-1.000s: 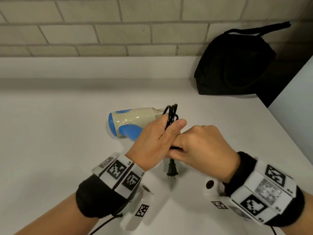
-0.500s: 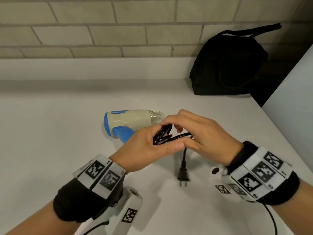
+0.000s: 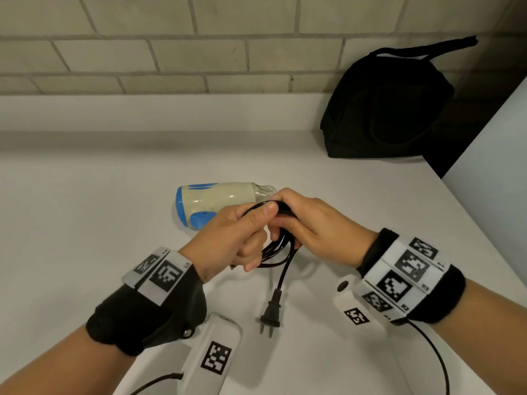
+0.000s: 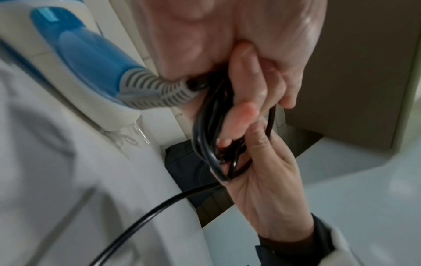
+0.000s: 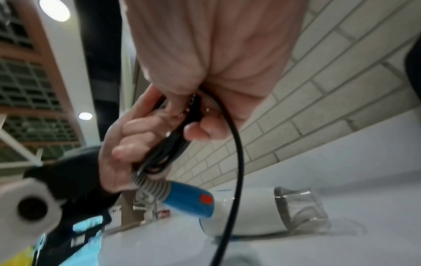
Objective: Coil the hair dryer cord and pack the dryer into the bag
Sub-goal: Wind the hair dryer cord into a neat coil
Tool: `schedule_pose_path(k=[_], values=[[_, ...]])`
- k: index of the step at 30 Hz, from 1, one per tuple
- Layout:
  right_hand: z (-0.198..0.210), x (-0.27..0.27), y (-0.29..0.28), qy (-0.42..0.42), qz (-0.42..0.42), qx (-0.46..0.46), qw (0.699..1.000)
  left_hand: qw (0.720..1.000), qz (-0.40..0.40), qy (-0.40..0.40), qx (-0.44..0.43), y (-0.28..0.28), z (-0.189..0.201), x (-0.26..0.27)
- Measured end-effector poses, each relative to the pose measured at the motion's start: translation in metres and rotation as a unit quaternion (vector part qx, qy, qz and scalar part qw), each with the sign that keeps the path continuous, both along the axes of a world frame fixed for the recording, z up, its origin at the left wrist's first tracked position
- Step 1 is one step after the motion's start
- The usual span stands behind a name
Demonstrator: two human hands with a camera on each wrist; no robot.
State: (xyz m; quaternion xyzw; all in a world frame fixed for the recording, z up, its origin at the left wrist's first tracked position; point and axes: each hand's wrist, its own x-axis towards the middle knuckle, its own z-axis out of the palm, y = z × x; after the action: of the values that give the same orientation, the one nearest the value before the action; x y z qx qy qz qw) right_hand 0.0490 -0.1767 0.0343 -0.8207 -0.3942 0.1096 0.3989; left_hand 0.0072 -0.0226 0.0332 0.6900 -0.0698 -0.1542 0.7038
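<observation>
Both grips, left hand and right hand, tight around coiled cord.

Each forearm carries a black wrist cuff with white fiducial-marker plates and a white camera housing, cabled.

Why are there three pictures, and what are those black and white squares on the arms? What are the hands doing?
Those squares are markers on wristbands that carry small cameras. One picture comes from a camera on the person's head; the other two look along each wrist. On the white table lies a hair dryer, with a black bag at the back against the wall. The left hand and right hand both hold the looped black cord. Its plug hangs loose below.
</observation>
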Motion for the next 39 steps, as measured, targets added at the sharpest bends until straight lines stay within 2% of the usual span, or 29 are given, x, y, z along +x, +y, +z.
schedule_pose_path(k=[4,7,9,12,17,19,23,25,28,32,34,36,39], values=[[-0.006,-0.005,0.007,-0.046,-0.024,0.002,0.999,0.998,0.038,0.021,-0.043,-0.007,0.001,0.002],[-0.012,-0.004,0.011,-0.102,-0.073,0.012,0.992,0.997,0.049,0.041,-0.054,-0.011,0.001,0.003],[-0.016,-0.002,0.012,-0.116,-0.086,-0.01,0.989,0.996,0.048,0.047,-0.055,-0.013,0.003,0.002],[-0.018,0.001,0.009,-0.143,-0.074,-0.055,0.985,0.998,0.037,0.046,-0.022,-0.011,0.001,0.001],[-0.015,0.002,0.001,-0.189,-0.017,-0.205,0.96,0.997,0.028,0.064,0.041,-0.009,-0.006,0.0],[-0.013,0.002,-0.002,-0.179,-0.009,-0.216,0.96,0.997,0.008,0.067,0.036,-0.008,-0.006,-0.001],[-0.01,0.002,-0.004,-0.182,-0.023,-0.175,0.967,0.999,-0.013,0.047,0.016,-0.007,-0.005,-0.001],[-0.009,0.005,-0.008,-0.126,-0.022,-0.159,0.979,0.999,0.011,0.046,-0.013,-0.005,-0.005,-0.002],[-0.014,0.013,-0.024,0.059,-0.053,-0.09,0.993,0.995,0.066,0.048,-0.059,0.005,0.001,0.002],[-0.031,0.024,-0.044,0.184,-0.115,0.011,0.976,0.977,0.141,0.049,-0.15,0.02,0.016,0.006],[-0.039,0.024,-0.047,0.242,-0.16,0.083,0.953,0.966,0.179,0.051,-0.181,0.023,0.021,0.007],[-0.045,0.022,-0.041,0.248,-0.197,0.12,0.941,0.955,0.208,0.052,-0.204,0.022,0.023,0.008],[-0.05,0.016,-0.025,0.147,-0.211,0.046,0.965,0.948,0.255,0.038,-0.184,0.017,0.023,0.01]])
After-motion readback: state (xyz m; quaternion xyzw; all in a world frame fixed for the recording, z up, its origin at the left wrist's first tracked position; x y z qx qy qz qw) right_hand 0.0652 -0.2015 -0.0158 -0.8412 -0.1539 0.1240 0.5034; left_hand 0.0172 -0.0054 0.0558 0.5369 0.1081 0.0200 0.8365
